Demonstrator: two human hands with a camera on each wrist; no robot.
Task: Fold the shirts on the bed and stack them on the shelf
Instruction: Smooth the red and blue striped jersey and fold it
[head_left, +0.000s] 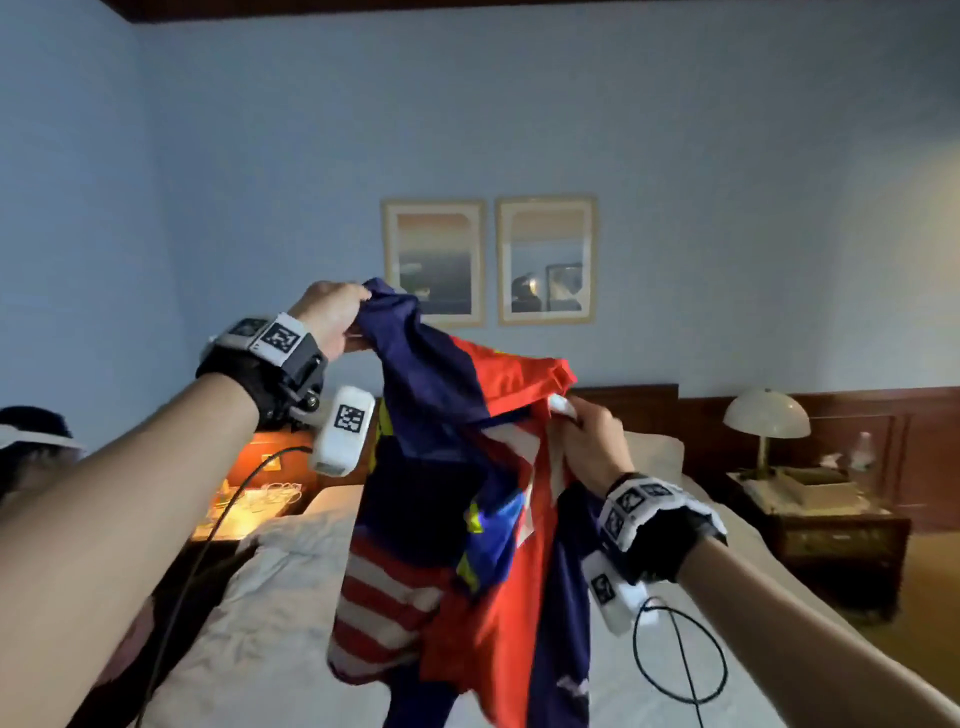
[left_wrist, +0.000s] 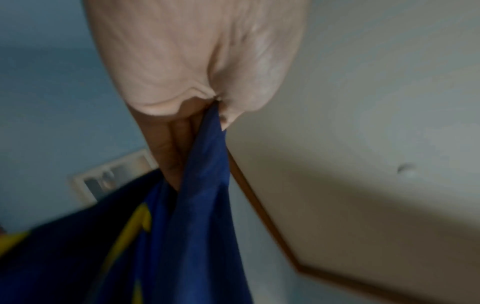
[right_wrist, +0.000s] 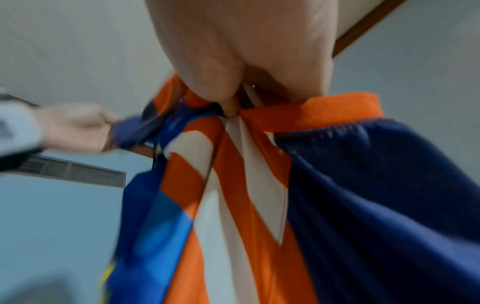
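Head view: above the bed (head_left: 270, 597), left hand (head_left: 332, 317) and lower right hand (head_left: 592, 447) each pinch the hanging shirt (head_left: 467, 519).

two framed pictures (head_left: 488, 261); bedside lamp (head_left: 766, 415)

Bed (head_left: 270, 613) with rumpled white duvet, a white pillow (head_left: 655, 450) at its head.
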